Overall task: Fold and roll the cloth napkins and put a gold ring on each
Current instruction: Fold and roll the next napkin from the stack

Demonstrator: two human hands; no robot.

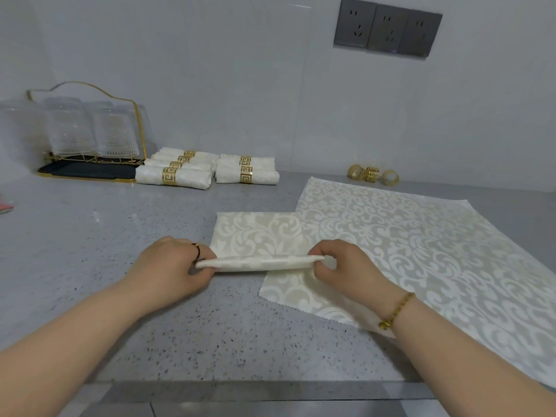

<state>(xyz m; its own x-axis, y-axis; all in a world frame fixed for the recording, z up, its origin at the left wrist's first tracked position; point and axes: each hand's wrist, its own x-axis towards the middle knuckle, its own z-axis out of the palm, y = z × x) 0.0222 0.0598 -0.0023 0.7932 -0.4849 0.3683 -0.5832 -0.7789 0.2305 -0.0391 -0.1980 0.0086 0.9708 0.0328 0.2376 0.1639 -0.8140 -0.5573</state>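
Observation:
A folded cream damask napkin (pixel 258 233) lies on the grey counter (pixel 120 236), its near edge rolled into a short tube. My left hand (pixel 174 266) pinches the tube's left end and my right hand (pixel 346 269) pinches its right end. Beneath and to the right, a larger napkin (pixel 421 242) is spread flat. Three loose gold rings (pixel 373 174) stand by the wall behind it. Several rolled napkins with gold rings (pixel 207 170) are stacked at the back, left of centre.
A gold wire rack with upturned glasses (pixel 90 130) on a dark tray stands at the back left. Wall sockets (pixel 388 27) sit high on the right. The counter's front edge (pixel 255 386) runs below my forearms. A pink object (pixel 5 206) shows at the left border.

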